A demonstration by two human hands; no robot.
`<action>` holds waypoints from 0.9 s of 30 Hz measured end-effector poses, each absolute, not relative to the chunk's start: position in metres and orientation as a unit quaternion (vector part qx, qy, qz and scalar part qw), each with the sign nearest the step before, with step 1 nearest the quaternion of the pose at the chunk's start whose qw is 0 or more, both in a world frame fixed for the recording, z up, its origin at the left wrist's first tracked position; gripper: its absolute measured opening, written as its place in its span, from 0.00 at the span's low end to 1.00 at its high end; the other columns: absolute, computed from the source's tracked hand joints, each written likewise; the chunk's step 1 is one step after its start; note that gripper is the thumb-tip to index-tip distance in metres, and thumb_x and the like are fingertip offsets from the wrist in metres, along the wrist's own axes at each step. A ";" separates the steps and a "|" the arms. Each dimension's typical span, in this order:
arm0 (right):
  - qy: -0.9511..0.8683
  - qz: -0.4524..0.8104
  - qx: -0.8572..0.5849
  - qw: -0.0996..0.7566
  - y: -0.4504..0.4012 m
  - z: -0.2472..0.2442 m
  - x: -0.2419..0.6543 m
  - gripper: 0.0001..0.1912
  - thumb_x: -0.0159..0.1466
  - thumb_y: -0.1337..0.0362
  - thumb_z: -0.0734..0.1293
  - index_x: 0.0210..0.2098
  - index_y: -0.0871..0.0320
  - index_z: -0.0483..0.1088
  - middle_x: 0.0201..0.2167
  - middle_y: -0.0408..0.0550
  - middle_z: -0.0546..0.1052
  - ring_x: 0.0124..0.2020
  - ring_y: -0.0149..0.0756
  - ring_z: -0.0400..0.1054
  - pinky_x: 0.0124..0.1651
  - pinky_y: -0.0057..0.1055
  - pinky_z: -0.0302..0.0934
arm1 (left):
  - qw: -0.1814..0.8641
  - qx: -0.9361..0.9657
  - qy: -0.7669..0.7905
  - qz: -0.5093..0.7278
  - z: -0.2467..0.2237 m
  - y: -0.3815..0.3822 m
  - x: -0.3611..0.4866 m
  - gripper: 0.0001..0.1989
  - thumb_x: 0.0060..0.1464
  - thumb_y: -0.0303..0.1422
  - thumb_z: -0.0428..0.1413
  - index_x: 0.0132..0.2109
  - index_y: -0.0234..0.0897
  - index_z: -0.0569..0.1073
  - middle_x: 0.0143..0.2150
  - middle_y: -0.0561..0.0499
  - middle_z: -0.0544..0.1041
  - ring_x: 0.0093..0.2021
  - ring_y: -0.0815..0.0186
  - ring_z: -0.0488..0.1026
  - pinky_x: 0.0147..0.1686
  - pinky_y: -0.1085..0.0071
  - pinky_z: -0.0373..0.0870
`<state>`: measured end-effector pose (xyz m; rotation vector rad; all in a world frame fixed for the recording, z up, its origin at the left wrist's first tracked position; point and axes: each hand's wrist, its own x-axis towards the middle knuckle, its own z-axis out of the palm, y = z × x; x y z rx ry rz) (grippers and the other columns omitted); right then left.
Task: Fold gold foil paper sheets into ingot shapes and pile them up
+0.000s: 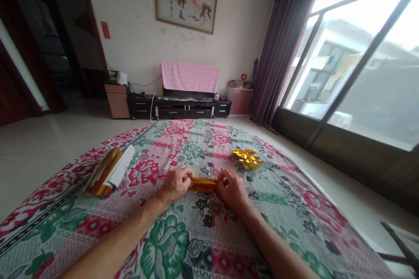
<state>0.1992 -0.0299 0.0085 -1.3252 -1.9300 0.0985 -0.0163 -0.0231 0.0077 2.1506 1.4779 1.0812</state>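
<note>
A strip of folded gold foil paper (pixel 203 184) stretches between my two hands, just over the flowered cloth. My left hand (pixel 175 185) pinches its left end with thumb and fingers. At the right end, my right hand (pixel 233 188) grips it the same way. Beyond my right hand lie a few shiny folded gold foil pieces (pixel 248 159), pointed at their ends. Over to the left rests a curled stack of gold and white paper sheets (pixel 109 172), apart from my left hand.
A patterned cloth (pixel 166 244) in red, green and grey covers the round table. Past its far edge stands a low black cabinet (pixel 183 111), with a pink cloth (pixel 190 76) draped above it. Tall windows (pixel 353 60) and a dark curtain (pixel 278 43) are on the right.
</note>
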 end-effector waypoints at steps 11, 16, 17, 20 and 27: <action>-0.820 0.047 -0.460 0.338 -0.047 0.024 0.199 0.04 0.55 0.69 0.61 0.32 0.57 0.64 0.29 0.44 0.67 0.29 0.31 0.61 0.34 0.25 0.55 | 0.094 0.803 0.455 0.373 0.014 -0.030 -0.016 0.10 0.44 0.21 0.48 0.30 0.37 0.71 0.29 0.52 0.72 0.31 0.69 0.69 0.34 0.75 0.65; -0.830 0.054 -0.441 0.338 -0.049 0.025 0.199 0.03 0.56 0.70 0.61 0.31 0.58 0.65 0.31 0.45 0.67 0.31 0.31 0.62 0.36 0.26 0.56 | 0.098 0.814 0.437 0.371 0.012 -0.030 -0.017 0.11 0.44 0.20 0.47 0.30 0.37 0.71 0.31 0.51 0.74 0.34 0.68 0.70 0.36 0.74 0.66; -0.830 0.054 -0.439 0.340 -0.048 0.025 0.200 0.04 0.56 0.70 0.61 0.30 0.58 0.65 0.31 0.45 0.68 0.32 0.31 0.62 0.37 0.26 0.56 | 0.099 0.815 0.437 0.368 0.012 -0.030 -0.017 0.11 0.43 0.20 0.47 0.29 0.37 0.71 0.31 0.51 0.74 0.33 0.68 0.70 0.36 0.74 0.66; -0.828 0.058 -0.437 0.347 -0.048 0.024 0.200 0.05 0.55 0.71 0.61 0.31 0.58 0.66 0.31 0.46 0.68 0.31 0.31 0.62 0.37 0.26 0.57 | 0.108 0.816 0.441 0.358 0.013 -0.030 -0.019 0.11 0.43 0.20 0.48 0.29 0.37 0.72 0.31 0.52 0.75 0.32 0.69 0.70 0.35 0.74 0.66; -0.804 0.098 -0.442 0.385 -0.046 0.025 0.201 0.08 0.61 0.68 0.58 0.30 0.58 0.68 0.28 0.46 0.69 0.30 0.30 0.63 0.36 0.26 0.57 | 0.131 0.822 0.426 0.353 0.013 -0.028 -0.022 0.11 0.43 0.21 0.48 0.29 0.37 0.72 0.33 0.52 0.76 0.33 0.69 0.71 0.35 0.74 0.67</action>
